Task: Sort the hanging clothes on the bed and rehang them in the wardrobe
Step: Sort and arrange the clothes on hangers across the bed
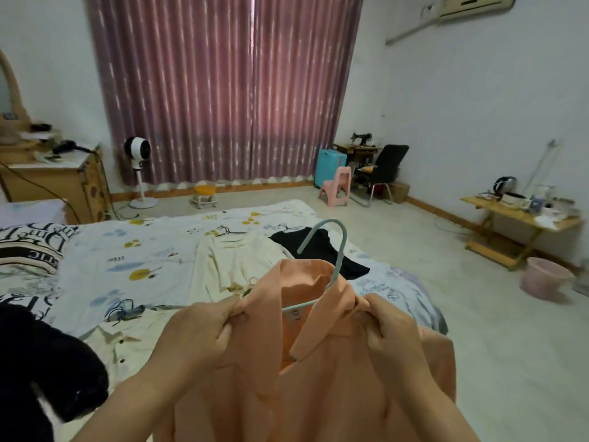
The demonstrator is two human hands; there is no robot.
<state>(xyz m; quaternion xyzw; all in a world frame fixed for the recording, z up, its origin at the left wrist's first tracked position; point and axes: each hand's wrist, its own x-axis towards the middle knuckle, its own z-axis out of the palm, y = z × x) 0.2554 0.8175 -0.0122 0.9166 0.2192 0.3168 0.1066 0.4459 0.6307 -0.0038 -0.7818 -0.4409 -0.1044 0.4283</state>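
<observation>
While both sets of fingers are curled tight w/ thumbs pressed down, each hand pinches a fold of the orange shirt (318,378) near its collar: left hand (204,330) on the left lapel edge, right hand (392,327) on the right collar/shoulder. Knuckles face up, wrists about level, both forearms reach up & fwd from the bottom of the view, so the shirt is held up in front of the person, over the near edge of the bed (95,250). It hangs on a pale blue hanger (338,250); hook sticks up above the collar, tilted toward the left, hanger bar shows inside the neck opening btwn the 2 hands.

On the bed, past the hands: a cream garment (229,266) lies flat mid-sheet, a black top (322,250) just right of it near the bed's far-right corner, partly behind the hanger hook. A cream buttoned shirt (124,342) lies near the left forearm, a dark fuzzy garment (41,355) at the lower left. Sheet is white w/ blue & yellow print.

Containers: pink bucket (541,279) stands on the floor at right by a wooden folding table (516,215) w/ kettle & cups on top; bucket's inside can't be made out. Blue suitcase (330,167) stands closed by the curtain (223,90), pink plastic chair (338,186) just in front of it.
</observation>
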